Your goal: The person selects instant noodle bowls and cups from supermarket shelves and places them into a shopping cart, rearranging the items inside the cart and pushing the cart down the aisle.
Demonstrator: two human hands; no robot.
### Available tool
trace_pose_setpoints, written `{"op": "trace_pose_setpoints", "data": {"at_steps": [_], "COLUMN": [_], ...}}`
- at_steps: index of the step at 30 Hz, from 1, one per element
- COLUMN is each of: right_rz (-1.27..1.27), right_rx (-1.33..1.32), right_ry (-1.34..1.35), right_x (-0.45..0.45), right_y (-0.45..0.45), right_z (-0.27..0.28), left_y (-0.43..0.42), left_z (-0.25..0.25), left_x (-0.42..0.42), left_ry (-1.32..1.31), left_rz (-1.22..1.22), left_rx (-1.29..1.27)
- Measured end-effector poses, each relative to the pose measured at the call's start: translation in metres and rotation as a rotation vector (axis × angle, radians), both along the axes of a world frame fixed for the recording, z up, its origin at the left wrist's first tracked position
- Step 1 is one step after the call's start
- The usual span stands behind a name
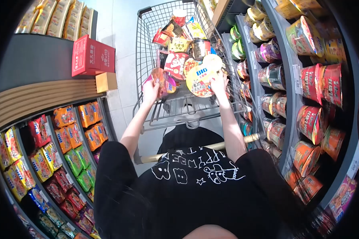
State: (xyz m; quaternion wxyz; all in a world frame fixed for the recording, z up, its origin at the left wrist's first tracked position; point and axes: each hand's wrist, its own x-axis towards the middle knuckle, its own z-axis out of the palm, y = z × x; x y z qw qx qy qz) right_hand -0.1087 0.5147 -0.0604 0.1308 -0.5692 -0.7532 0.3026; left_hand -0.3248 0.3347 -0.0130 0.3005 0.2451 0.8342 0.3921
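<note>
My right hand [219,84] grips the edge of a yellow instant noodle cup [200,81] marked BIG, its printed lid facing up. My left hand [152,90] has its fingers closed on a purple-and-orange noodle package [168,84]; whether it is a cup or a packet I cannot tell. Both hands are over the near end of a wire shopping cart [138,51]. Beyond them in the cart lie a red-and-white noodle package [175,65], a black-and-red cup [202,49], a yellow noodle package [179,44] and several others.
Shelves of noodle cups [312,123] rise close on the right. On the left are racks of bagged noodles [70,135] and a red box [93,56] with white lettering. The cart's handle [147,159] crosses in front of my body. Pale floor tiles [123,75] lie left of the cart.
</note>
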Motion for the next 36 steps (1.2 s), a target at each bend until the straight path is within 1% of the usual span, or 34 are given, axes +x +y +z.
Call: {"op": "trace_pose_setpoints", "data": {"at_steps": [1, 2, 3, 4, 5, 6, 8, 9, 10, 11, 12, 14, 15, 16, 18, 20, 22, 23, 24, 25, 26, 27, 28, 29, 30, 31, 33, 34, 35, 36], "right_rz": [0.001, -0.011, -0.001, 0.01, 0.089, 0.082, 0.157, 0.262, 0.253, 0.29, 0.328, 0.413, 0.432, 0.499, 0.526, 0.512, 0.498, 0.442, 0.459, 0.413, 0.403, 0.278, 0.156, 0.191, 0.1, 0.089, 0.108, 0.179, 0.127, 0.075], "right_rx": [0.25, 0.253, 0.221, 0.184, 0.129, 0.132, -0.317, -0.497, -0.487, -0.874, -1.269, -1.357, -1.41, -1.422, -1.339, -1.244, -1.34, -1.303, -1.244, -1.185, -1.144, -1.225, -1.142, -1.081, -1.151, -1.181, -1.257, -1.24, -1.173, -1.113], "right_ry": [-0.146, -0.14, 0.1, 0.338, 0.468, 0.476, 0.913, 0.926, 0.933, 1.114, 1.276, 1.22, 1.18, 1.123, 0.941, 0.9, 1.026, 1.117, 1.2, 1.18, 1.187, 1.159, 1.102, 1.163, 1.099, 1.155, 1.259, 1.245, 1.238, 1.229], "right_x": [-0.001, -0.004, -0.007, -0.009, -0.013, -0.017, -0.031, -0.038, -0.04, -0.04, -0.039, -0.032, -0.03, -0.032, -0.029, -0.027, -0.03, -0.03, -0.038, -0.03, -0.031, -0.022, -0.019, -0.018, -0.011, -0.009, -0.011, -0.006, 0.001, 0.008], "right_y": [-0.002, 0.0, 0.004, 0.005, 0.014, 0.012, 0.01, 0.016, 0.01, 0.003, -0.005, -0.017, -0.02, -0.018, -0.016, -0.019, -0.024, -0.029, -0.026, -0.028, -0.026, -0.032, -0.037, -0.037, -0.039, -0.042, -0.043, -0.046, -0.052, -0.064], "right_z": [-0.004, 0.006, 0.023, 0.031, 0.03, 0.037, 0.06, 0.055, 0.076, 0.097, 0.122, 0.148, 0.147, 0.139, 0.133, 0.135, 0.134, 0.135, 0.103, 0.116, 0.102, 0.122, 0.123, 0.114, 0.121, 0.117, 0.102, 0.111, 0.118, 0.138], "left_y": [-0.002, -0.004, -0.008, -0.015, -0.02, -0.026, -0.035, -0.04, -0.044, -0.046, -0.044, -0.04, -0.037, -0.039, -0.039, -0.041, -0.04, -0.043, -0.046, -0.048, -0.049, -0.049, -0.05, -0.05, -0.048, -0.05, -0.052, -0.054, -0.059, -0.065], "left_z": [0.025, 0.043, 0.06, 0.076, 0.09, 0.106, 0.131, 0.134, 0.137, 0.139, 0.139, 0.138, 0.133, 0.125, 0.107, 0.101, 0.108, 0.117, 0.113, 0.114, 0.112, 0.106, 0.094, 0.084, 0.086, 0.081, 0.088, 0.092, 0.088, 0.084], "left_x": [0.007, 0.013, 0.018, 0.023, 0.028, 0.032, 0.036, 0.037, 0.037, 0.036, 0.037, 0.043, 0.042, 0.041, 0.038, 0.04, 0.048, 0.057, 0.063, 0.067, 0.072, 0.076, 0.075, 0.075, 0.078, 0.081, 0.093, 0.1, 0.102, 0.102], "left_ry": [-0.059, -0.12, -0.114, -0.164, -0.212, -0.205, -0.37, -0.365, -0.396, -0.429, -0.429, -0.536, -0.525, -0.526, -0.391, -0.424, -0.209, -0.132, -0.061, -0.03, -0.005, 0.015, -0.081, -0.187, -0.402, -0.404, -0.569, -0.624, -0.663, -0.701], "left_rz": [0.017, 0.033, 0.024, -0.002, -0.027, -0.035, -0.062, -0.073, -0.066, -0.061, -0.076, 0.006, 0.076, 0.064, 0.123, 0.112, 0.038, 0.006, 0.0, -0.023, -0.001, 0.016, 0.042, 0.066, 0.087, 0.011, -0.061, -0.09, -0.085, -0.075], "left_rx": [0.006, 0.011, 0.011, 0.065, 0.122, 0.122, 0.264, 0.264, 0.381, 0.5, 0.505, 0.641, 0.664, 0.675, 0.625, 0.616, 0.576, 0.477, 0.489, 0.442, 0.46, 0.479, 0.544, 0.599, 0.573, 0.554, 0.522, 0.516, 0.544, 0.569]}}
